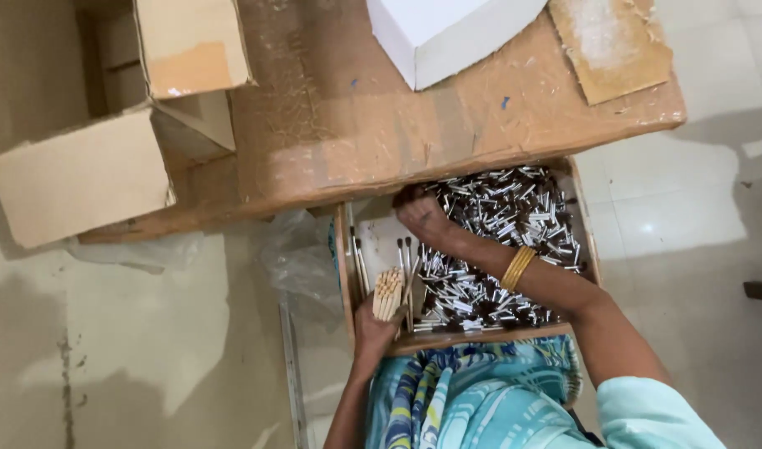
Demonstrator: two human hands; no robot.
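Head view: a person sits over a tray under a low table.
Left hand: clenched around a bundle of pale sticks — held upright at the tray's left end.
Right hand: reaches into the ferrules; fingers hidden, so its hold cannot be told.
Handling: sticks look light, stiff, dry wood — best gripped as a bunch near mid-length. Ferrules seem small, smooth metal, prone to slip; pinch singly.
Materials: taped cardboard tabletop, open box, crinkled plastic bag.

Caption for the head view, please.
Left hand holds a bundle of wooden sticks; right hand reaches into a tray of small brush heads.
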